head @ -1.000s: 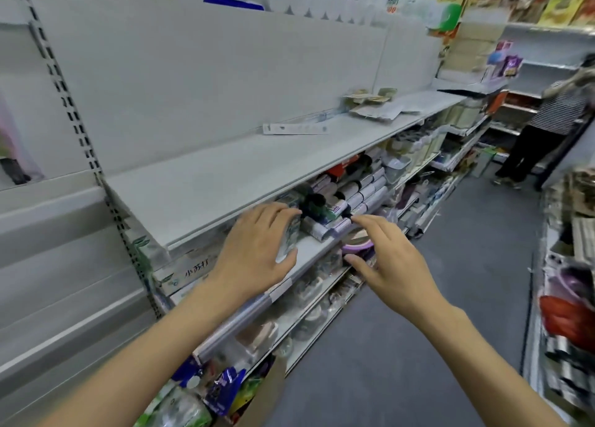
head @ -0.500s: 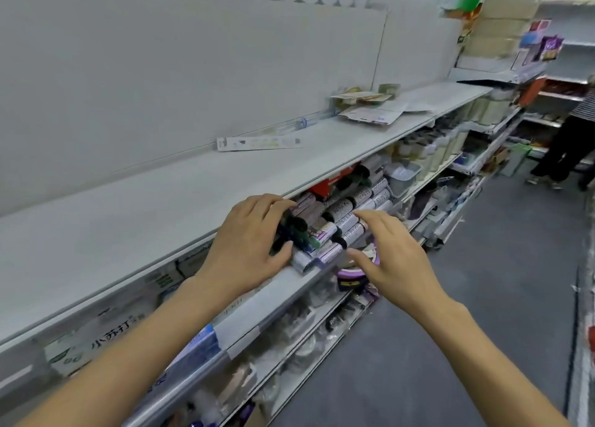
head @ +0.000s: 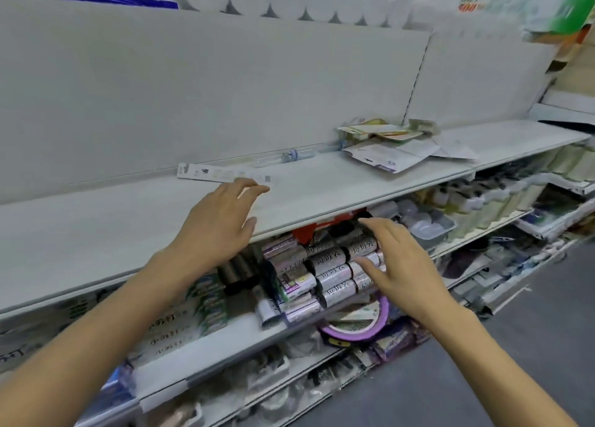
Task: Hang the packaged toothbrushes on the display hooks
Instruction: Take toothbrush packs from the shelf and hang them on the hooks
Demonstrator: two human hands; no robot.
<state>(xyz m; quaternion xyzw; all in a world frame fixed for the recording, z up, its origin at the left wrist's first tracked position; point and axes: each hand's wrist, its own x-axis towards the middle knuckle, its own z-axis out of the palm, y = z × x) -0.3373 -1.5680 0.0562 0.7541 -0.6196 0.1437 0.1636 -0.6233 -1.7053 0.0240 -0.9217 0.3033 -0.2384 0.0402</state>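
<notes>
Toothbrush pack (head: 224,173): long, flat, white

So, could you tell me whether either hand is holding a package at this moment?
No, the left hand and the right hand are both open and empty.

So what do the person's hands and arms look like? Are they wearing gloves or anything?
No gloves. Both the left hand and the right hand are bare, with short, plain fingernails. No rings, watch or bracelet show. The forearms are bare too, all the way down to the bottom edge of the picture, so no sleeves can be seen. There are no marks or stickers on them.
</notes>
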